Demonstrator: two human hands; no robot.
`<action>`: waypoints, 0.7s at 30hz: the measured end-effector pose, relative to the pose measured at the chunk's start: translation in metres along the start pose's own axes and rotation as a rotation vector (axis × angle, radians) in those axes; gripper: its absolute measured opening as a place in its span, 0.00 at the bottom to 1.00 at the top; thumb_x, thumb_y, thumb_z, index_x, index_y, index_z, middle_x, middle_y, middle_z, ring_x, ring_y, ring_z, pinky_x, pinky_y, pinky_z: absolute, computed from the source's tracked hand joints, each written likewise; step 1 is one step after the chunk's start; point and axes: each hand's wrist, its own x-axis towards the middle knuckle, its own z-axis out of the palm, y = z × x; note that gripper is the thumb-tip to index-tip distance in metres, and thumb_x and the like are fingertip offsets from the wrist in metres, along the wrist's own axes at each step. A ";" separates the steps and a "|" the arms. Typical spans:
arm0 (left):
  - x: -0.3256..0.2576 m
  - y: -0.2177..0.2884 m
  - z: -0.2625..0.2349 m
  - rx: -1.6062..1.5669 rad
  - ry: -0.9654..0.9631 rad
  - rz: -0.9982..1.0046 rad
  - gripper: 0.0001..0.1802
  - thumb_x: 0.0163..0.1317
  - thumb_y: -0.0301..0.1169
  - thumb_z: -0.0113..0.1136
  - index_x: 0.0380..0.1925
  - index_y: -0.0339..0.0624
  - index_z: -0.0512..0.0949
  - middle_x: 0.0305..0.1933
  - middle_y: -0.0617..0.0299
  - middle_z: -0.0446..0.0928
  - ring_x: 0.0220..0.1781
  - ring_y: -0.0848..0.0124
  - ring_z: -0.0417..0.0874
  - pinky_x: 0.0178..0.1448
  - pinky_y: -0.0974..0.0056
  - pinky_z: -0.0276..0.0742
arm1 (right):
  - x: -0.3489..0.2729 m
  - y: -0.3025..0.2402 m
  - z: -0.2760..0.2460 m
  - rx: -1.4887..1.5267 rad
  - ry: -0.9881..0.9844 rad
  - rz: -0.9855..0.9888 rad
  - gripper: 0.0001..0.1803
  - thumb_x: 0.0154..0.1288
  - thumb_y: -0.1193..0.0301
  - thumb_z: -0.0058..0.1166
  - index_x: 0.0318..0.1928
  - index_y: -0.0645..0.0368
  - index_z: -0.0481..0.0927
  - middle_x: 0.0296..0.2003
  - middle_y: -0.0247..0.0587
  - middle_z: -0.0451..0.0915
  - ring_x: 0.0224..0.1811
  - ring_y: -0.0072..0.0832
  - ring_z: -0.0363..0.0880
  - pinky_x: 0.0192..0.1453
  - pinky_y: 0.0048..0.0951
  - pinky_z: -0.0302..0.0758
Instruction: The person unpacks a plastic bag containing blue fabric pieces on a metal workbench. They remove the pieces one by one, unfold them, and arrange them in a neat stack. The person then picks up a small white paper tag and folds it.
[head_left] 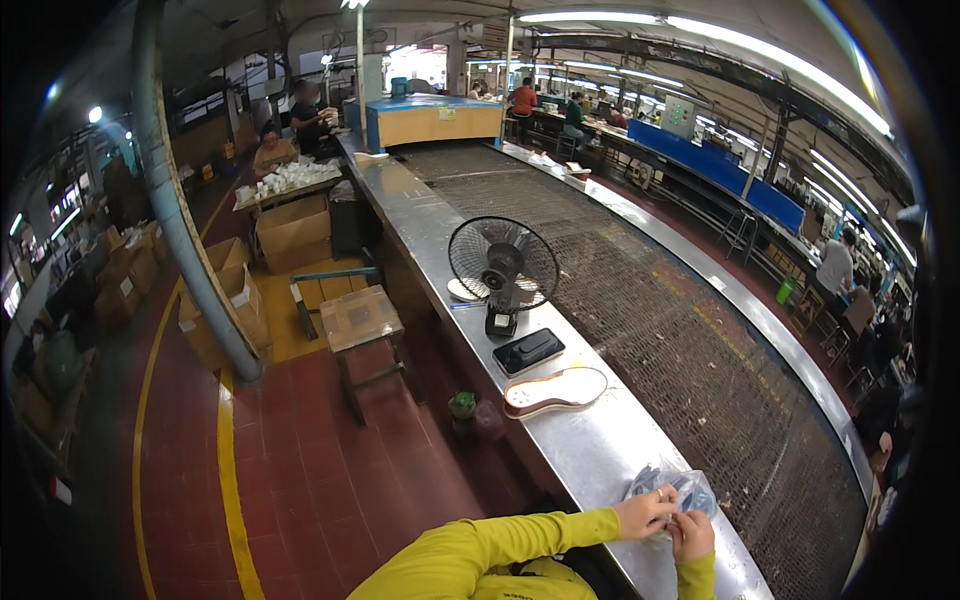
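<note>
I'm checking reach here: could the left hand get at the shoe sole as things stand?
Probably yes: though the left hand is at the plastic bag, bare counter leads to the shoe sole, apparently unobstructed.

A crinkly, glossy plastic bag (pixel 697 491) is glinting over there at the left hand (pixel 645 513) and right hand (pixel 692 537), a smooth metal ledge (pixel 600 448) is shining beneath them, and rough, matt mesh (pixel 685 345) is stretching out ahead of them.

Glaring tube lights (pixel 590 17), dim left side, curved (blackened) edges
</note>
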 end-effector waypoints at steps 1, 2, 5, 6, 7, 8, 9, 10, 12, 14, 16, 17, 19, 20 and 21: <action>0.000 0.001 -0.002 0.008 -0.017 0.011 0.15 0.55 0.22 0.59 0.44 0.38 0.76 0.49 0.50 0.67 0.41 0.56 0.78 0.46 0.60 0.75 | -0.001 0.001 -0.001 -0.004 -0.018 0.007 0.07 0.51 0.77 0.60 0.32 0.62 0.80 0.28 0.45 0.74 0.30 0.43 0.73 0.33 0.38 0.70; 0.000 0.003 -0.004 0.014 -0.020 0.006 0.14 0.56 0.23 0.58 0.44 0.38 0.77 0.49 0.51 0.67 0.41 0.57 0.78 0.46 0.60 0.75 | -0.002 0.002 -0.002 -0.011 -0.027 0.003 0.06 0.51 0.78 0.59 0.32 0.63 0.79 0.27 0.46 0.74 0.28 0.43 0.73 0.32 0.37 0.70; 0.002 0.004 -0.011 -0.005 -0.048 -0.036 0.13 0.57 0.25 0.58 0.44 0.40 0.80 0.48 0.53 0.69 0.40 0.60 0.78 0.44 0.61 0.75 | -0.004 0.001 -0.001 0.098 0.045 0.079 0.02 0.55 0.79 0.57 0.30 0.64 0.77 0.25 0.46 0.73 0.25 0.40 0.73 0.31 0.34 0.71; 0.004 0.004 -0.013 -0.037 -0.064 -0.065 0.13 0.58 0.25 0.57 0.44 0.40 0.80 0.47 0.54 0.69 0.39 0.61 0.78 0.44 0.61 0.75 | -0.005 0.000 0.002 0.204 0.095 0.136 0.02 0.55 0.79 0.56 0.30 0.64 0.77 0.25 0.45 0.74 0.25 0.39 0.74 0.31 0.33 0.71; 0.006 0.003 -0.015 -0.070 -0.080 -0.097 0.13 0.59 0.26 0.57 0.44 0.40 0.81 0.47 0.54 0.69 0.38 0.62 0.78 0.43 0.61 0.75 | -0.006 0.000 0.007 0.281 0.161 0.181 0.02 0.56 0.79 0.56 0.30 0.64 0.76 0.25 0.45 0.74 0.25 0.37 0.74 0.31 0.32 0.71; 0.007 0.003 -0.016 -0.089 -0.061 -0.092 0.12 0.59 0.27 0.57 0.43 0.40 0.80 0.46 0.55 0.70 0.37 0.62 0.78 0.43 0.61 0.75 | -0.007 0.001 0.011 0.359 0.226 0.228 0.03 0.57 0.79 0.56 0.30 0.65 0.76 0.25 0.44 0.74 0.26 0.36 0.74 0.31 0.31 0.71; 0.008 0.002 -0.016 -0.110 -0.044 -0.089 0.12 0.59 0.28 0.57 0.43 0.39 0.80 0.46 0.55 0.70 0.37 0.63 0.78 0.42 0.60 0.75 | -0.008 0.002 0.016 0.381 0.248 0.274 0.03 0.57 0.79 0.55 0.30 0.65 0.75 0.26 0.43 0.74 0.26 0.34 0.74 0.32 0.30 0.71; 0.009 0.002 -0.016 -0.131 -0.030 -0.087 0.12 0.59 0.29 0.57 0.42 0.39 0.79 0.45 0.55 0.70 0.36 0.63 0.78 0.42 0.60 0.75 | -0.009 0.002 0.022 0.404 0.272 0.323 0.02 0.57 0.79 0.55 0.30 0.65 0.75 0.26 0.43 0.74 0.26 0.33 0.74 0.32 0.30 0.71; 0.010 0.002 -0.013 -0.111 -0.126 -0.235 0.10 0.57 0.30 0.57 0.38 0.37 0.78 0.44 0.55 0.70 0.34 0.61 0.79 0.40 0.59 0.76 | -0.012 0.002 0.031 0.444 0.296 0.405 0.02 0.57 0.80 0.55 0.31 0.65 0.75 0.27 0.42 0.74 0.26 0.32 0.73 0.32 0.29 0.71; 0.012 0.001 -0.010 -0.017 -0.169 -0.257 0.09 0.56 0.30 0.57 0.34 0.36 0.76 0.42 0.54 0.70 0.32 0.59 0.78 0.38 0.57 0.76 | -0.012 0.000 0.036 0.473 0.299 0.458 0.03 0.55 0.80 0.56 0.31 0.64 0.75 0.28 0.42 0.74 0.27 0.31 0.73 0.33 0.28 0.71; 0.015 0.001 -0.006 0.151 -0.146 -0.156 0.08 0.54 0.30 0.57 0.30 0.36 0.73 0.39 0.54 0.70 0.31 0.56 0.78 0.36 0.56 0.76 | -0.011 -0.004 0.035 0.403 0.389 0.386 0.04 0.54 0.80 0.57 0.31 0.64 0.76 0.29 0.42 0.74 0.28 0.30 0.72 0.32 0.27 0.70; 0.016 0.000 -0.005 0.134 -0.147 -0.171 0.08 0.53 0.30 0.57 0.29 0.36 0.73 0.38 0.54 0.70 0.30 0.56 0.78 0.36 0.55 0.75 | -0.009 -0.006 0.033 0.371 0.438 0.339 0.05 0.53 0.80 0.58 0.31 0.63 0.76 0.29 0.41 0.74 0.28 0.30 0.72 0.32 0.27 0.70; 0.017 -0.001 -0.006 0.096 -0.151 -0.208 0.08 0.51 0.29 0.57 0.28 0.36 0.72 0.36 0.53 0.71 0.29 0.54 0.78 0.35 0.54 0.75 | -0.002 -0.010 0.027 0.261 0.448 0.202 0.06 0.50 0.78 0.59 0.29 0.62 0.76 0.30 0.42 0.73 0.27 0.33 0.71 0.30 0.30 0.69; 0.017 -0.002 -0.007 0.087 -0.169 -0.224 0.08 0.54 0.30 0.57 0.29 0.36 0.72 0.33 0.54 0.71 0.30 0.55 0.78 0.35 0.56 0.75 | 0.001 -0.012 0.022 0.157 0.385 0.117 0.06 0.49 0.77 0.60 0.29 0.62 0.76 0.30 0.43 0.74 0.27 0.34 0.71 0.30 0.32 0.69; 0.017 -0.002 -0.009 0.056 -0.179 -0.235 0.08 0.54 0.30 0.57 0.29 0.36 0.72 0.33 0.54 0.71 0.30 0.56 0.78 0.35 0.57 0.75 | 0.003 -0.013 0.016 0.055 0.330 0.043 0.06 0.49 0.77 0.60 0.29 0.62 0.77 0.30 0.43 0.74 0.26 0.36 0.70 0.30 0.34 0.69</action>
